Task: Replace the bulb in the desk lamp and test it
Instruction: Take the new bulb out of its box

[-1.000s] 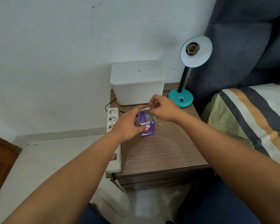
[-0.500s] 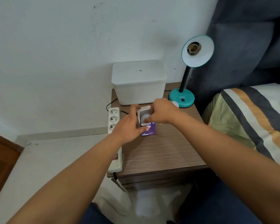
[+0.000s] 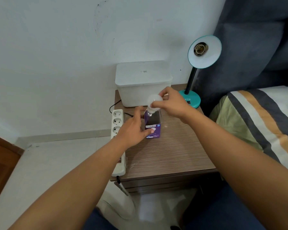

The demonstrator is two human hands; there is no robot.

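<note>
Above the open purple cardboard box [image 3: 153, 126], steadied on the wooden nightstand [image 3: 170, 156] by the left hand [image 3: 133, 130], a frosted white bulb [image 3: 154, 102] is pinched in the right hand [image 3: 170, 103], upright, screw base down.

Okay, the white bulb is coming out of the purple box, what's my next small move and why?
Probably lift the white bulb in your right hand fully clear of the purple cardboard box, which your left hand steadies: its base looks barely out, and the teal desk lamp's socket is empty.
</note>
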